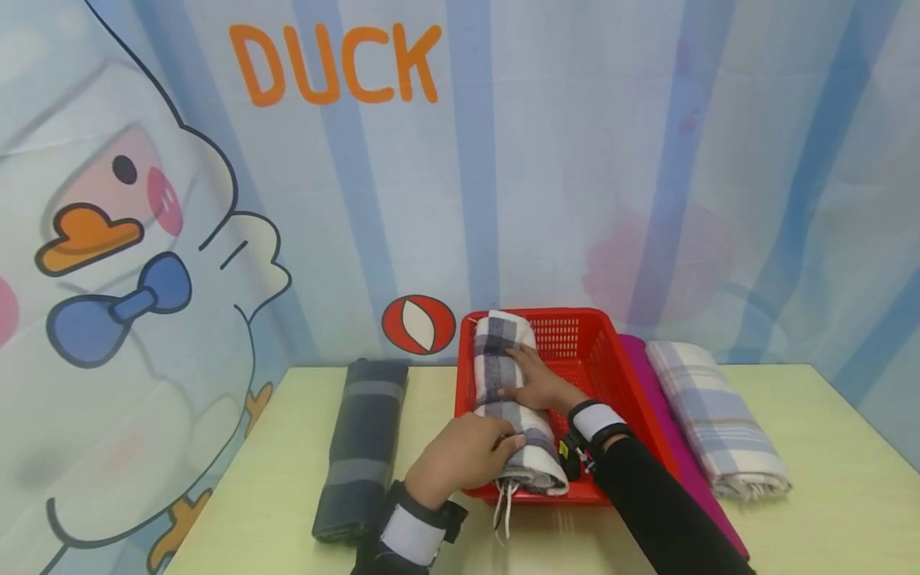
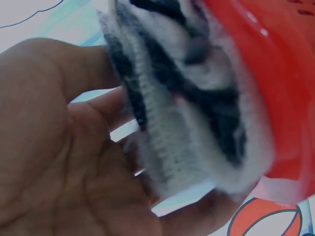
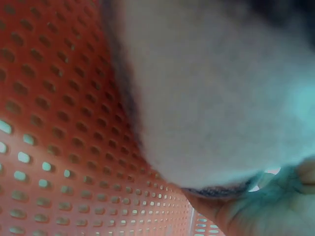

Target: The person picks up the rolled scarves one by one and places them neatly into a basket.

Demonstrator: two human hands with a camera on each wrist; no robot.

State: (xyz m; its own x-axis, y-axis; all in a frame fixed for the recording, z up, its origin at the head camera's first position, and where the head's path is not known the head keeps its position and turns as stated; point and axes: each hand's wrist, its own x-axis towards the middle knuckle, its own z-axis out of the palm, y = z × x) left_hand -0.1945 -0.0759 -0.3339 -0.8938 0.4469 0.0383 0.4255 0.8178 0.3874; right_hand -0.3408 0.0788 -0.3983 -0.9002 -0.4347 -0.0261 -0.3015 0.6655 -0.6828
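A rolled or folded white-and-grey checked cloth (image 1: 496, 371) with fringe strings lies lengthwise along the left side of a red plastic basket (image 1: 596, 319). My left hand (image 1: 463, 455) grips its near end. In the left wrist view, the layered end of the checked cloth (image 2: 182, 113) sits between the left thumb and fingers, against the basket's red wall (image 2: 275, 88). My right hand (image 1: 542, 383) rests on the middle of the cloth with its fingers spread across the top. Close up in the right wrist view, the cloth (image 3: 211, 98) lies beside the perforated basket wall (image 3: 64, 123).
A dark grey striped folded cloth (image 1: 366, 447) lies on the pale yellow table (image 1: 259, 471) left of the basket. To the right lie a magenta cloth (image 1: 690, 455), partly behind the basket, and a white-and-blue striped folded cloth (image 1: 719, 415). A printed curtain (image 1: 561, 160) hangs behind.
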